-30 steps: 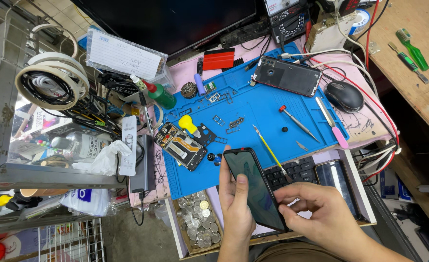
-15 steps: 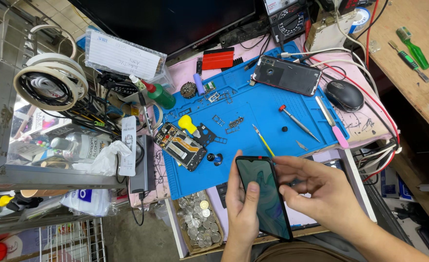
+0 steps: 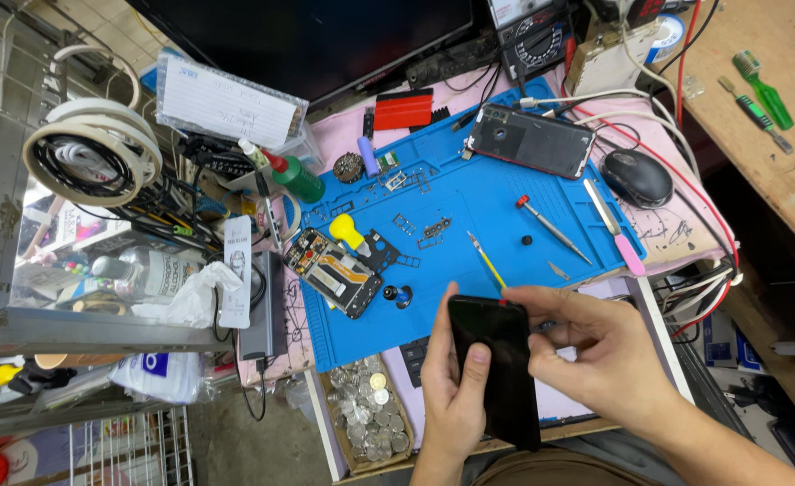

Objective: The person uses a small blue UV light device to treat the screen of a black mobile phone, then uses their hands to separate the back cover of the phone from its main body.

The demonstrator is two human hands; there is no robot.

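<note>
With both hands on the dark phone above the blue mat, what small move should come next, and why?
Probably lower the dark phone flat onto the blue mat. The left hand cradles it in the air while the right hand pinches its top edge, and the tools lie on the mat.

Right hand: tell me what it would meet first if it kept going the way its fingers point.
The right hand points left, fingertips already at the top edge of the black smartphone held by the left hand; it meets that first.
</note>
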